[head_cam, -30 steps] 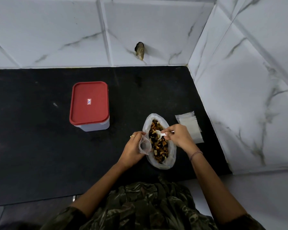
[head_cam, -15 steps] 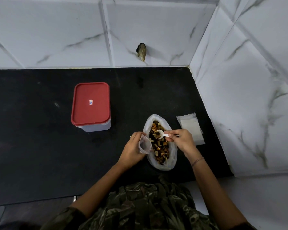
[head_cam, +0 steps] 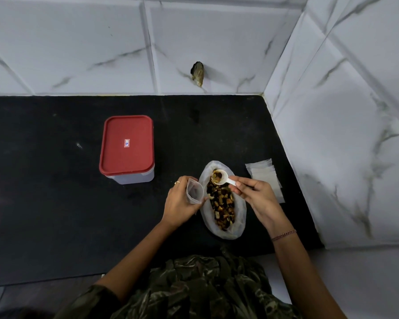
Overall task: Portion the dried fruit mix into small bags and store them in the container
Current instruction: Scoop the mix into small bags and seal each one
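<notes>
A large clear bag of dried fruit mix (head_cam: 224, 204) lies open on the black counter near the right wall. My right hand (head_cam: 256, 196) pinches the handle of a small white spoon (head_cam: 221, 177), whose bowl holds some mix above the far end of the bag. My left hand (head_cam: 180, 203) grips a small clear bag (head_cam: 195, 193), mouth open and facing up, just left of the big bag. A container with a red lid (head_cam: 127, 146) stands shut to the left.
A stack of small clear bags (head_cam: 266, 174) lies flat right of the fruit bag, close to the marble wall (head_cam: 343, 157). The black counter (head_cam: 55, 203) stretches left. A dark fitting (head_cam: 198, 73) sticks out of the back wall.
The spoon has come up out of the mix with fruit in its bowl, and my right hand has turned palm-up. My left hand still holds the small bag in place.
</notes>
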The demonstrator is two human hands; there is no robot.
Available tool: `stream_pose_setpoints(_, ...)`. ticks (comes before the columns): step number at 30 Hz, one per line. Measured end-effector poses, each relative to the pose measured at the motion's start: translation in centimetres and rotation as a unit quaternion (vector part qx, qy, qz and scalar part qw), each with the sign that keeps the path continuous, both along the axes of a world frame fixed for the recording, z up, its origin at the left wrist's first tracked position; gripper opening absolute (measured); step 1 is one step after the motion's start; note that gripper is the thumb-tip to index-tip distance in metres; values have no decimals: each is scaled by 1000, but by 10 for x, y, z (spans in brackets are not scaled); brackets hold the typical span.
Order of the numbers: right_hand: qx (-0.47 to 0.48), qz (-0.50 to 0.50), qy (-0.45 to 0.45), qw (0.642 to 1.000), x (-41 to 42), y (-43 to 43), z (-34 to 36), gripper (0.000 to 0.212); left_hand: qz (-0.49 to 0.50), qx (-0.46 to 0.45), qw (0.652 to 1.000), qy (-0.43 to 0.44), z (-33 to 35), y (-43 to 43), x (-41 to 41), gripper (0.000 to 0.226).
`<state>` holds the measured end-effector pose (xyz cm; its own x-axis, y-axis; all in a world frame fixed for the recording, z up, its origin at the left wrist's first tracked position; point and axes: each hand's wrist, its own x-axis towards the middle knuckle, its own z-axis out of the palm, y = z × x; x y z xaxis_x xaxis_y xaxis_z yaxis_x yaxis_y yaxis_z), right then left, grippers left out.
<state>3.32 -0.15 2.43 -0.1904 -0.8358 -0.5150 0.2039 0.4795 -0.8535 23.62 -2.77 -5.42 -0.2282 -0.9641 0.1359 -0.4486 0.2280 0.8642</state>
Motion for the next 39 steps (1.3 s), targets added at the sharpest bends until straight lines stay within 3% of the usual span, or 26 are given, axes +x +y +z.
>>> stream_pose_setpoints(4,-38,59,24,997,19,0,15,19,6,15,1000,10,3,-4,-1,39)
stream_pose_setpoints(11,-112,163,264,944,47,-2,20,19,20,38,999,31,6,-8,-1,36)
stream_pose_setpoints(14,-186,193,381,885,57,0,21,21,19,38,998,49,10,-9,-2,42)
stream_pose_setpoints(18,-254,292,498,776,65,1,6,28,12,33,997,72,16,-9,-2,48)
stream_pose_setpoints(20,-289,348,543,708,66,3,3,28,7,33,996,85,18,-10,-1,50)
stream_pose_setpoints(22,-353,336,593,640,65,5,3,25,2,30,994,101,19,-11,-1,48)
stream_pose_setpoints(25,-445,299,613,580,61,9,5,21,7,34,991,126,19,-12,-2,42)
stream_pose_setpoints(27,-467,291,618,562,56,9,4,19,9,41,990,137,19,-11,-2,43)
stream_pose_setpoints(29,-479,265,609,574,54,9,3,18,11,41,989,142,20,-10,-2,42)
stream_pose_setpoints(30,-478,245,588,605,55,10,3,18,12,41,988,146,20,-9,-2,43)
stream_pose_setpoints(33,-422,136,461,769,63,14,9,14,14,48,988,148,18,-9,-1,46)
stream_pose_setpoints(35,-350,65,373,857,68,17,13,16,13,56,988,140,17,-10,-1,45)
stream_pose_setpoints(37,-275,25,295,915,69,18,14,14,18,57,989,135,18,-10,-2,44)
stream_pose_setpoints(39,-225,-11,233,946,65,17,14,13,24,60,989,131,19,-9,-3,45)
